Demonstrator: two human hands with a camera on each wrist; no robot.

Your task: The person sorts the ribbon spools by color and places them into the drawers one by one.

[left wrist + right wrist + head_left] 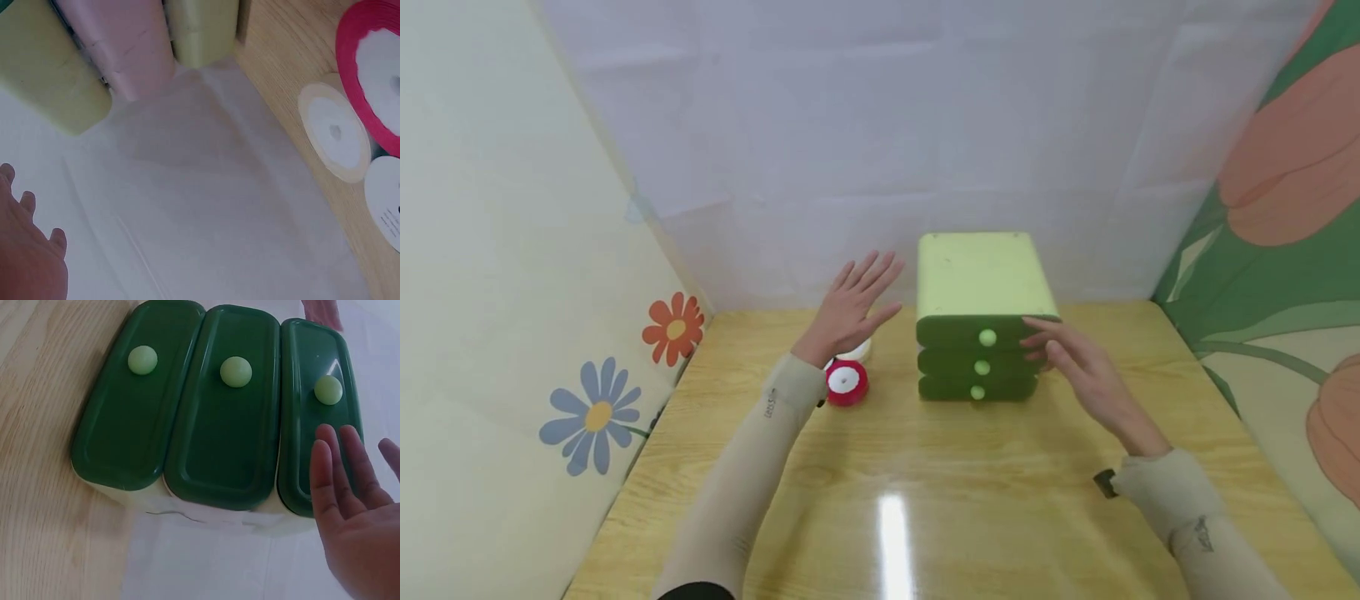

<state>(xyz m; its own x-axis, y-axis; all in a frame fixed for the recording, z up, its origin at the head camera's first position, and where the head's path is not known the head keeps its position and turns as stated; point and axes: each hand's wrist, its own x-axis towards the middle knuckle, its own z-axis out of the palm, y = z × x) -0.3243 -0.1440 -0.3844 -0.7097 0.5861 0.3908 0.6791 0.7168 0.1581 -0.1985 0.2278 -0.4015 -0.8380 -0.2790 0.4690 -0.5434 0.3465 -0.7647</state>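
Note:
A small green chest of drawers (pixel 985 275) stands at the back of the table, its three dark green fronts each with a round pale knob (pixel 236 372). My right hand (pixel 1086 375) is at the right end of the top drawer front (pixel 319 425), fingers extended and overlapping it in the head view. Left of the chest, my left hand (pixel 853 308) is held in the air with fingers straight and spread, holding nothing. Below it lie ribbon spools: a red one (pixel 847 383), a cream one (pixel 334 131) and a white-faced one (pixel 386 200), partly hidden by the hand in the head view.
The wooden table (pixel 925 467) meets a white cloth backdrop (pixel 880 125) behind the chest. Floral panels stand on both sides, with a blue flower (pixel 597 417) at left and large pink tulips (pixel 1292 150) at right.

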